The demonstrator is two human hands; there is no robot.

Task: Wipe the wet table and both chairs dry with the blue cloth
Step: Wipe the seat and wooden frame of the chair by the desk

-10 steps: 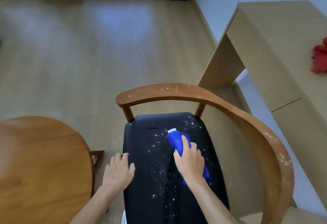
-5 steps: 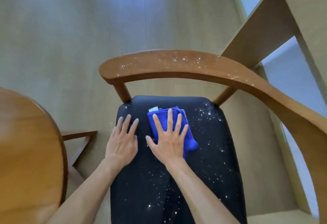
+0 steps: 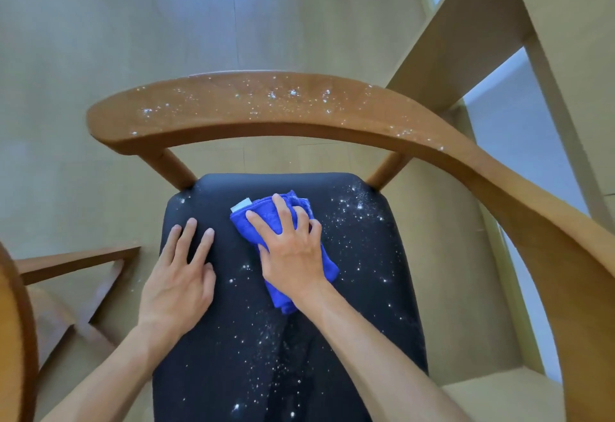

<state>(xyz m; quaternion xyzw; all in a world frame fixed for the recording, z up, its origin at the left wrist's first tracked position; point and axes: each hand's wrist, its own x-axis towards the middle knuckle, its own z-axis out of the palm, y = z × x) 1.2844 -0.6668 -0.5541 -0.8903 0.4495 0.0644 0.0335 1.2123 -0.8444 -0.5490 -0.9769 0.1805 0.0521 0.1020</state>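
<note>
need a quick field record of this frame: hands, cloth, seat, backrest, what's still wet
right hand: pressed on the blue cloth, fingers spread
left hand: flat on the seat, left of the cloth, holding nothing
blue cloth: folded, on the rear middle of the seat
seat: black, droplets on its right side and front middle
backrest rail: curved wood, droplets along the top, not yet wiped
round table: only its edge in view at left

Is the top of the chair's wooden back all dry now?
No, the wooden backrest shows many white droplets, and the blue cloth is on the seat.
</note>
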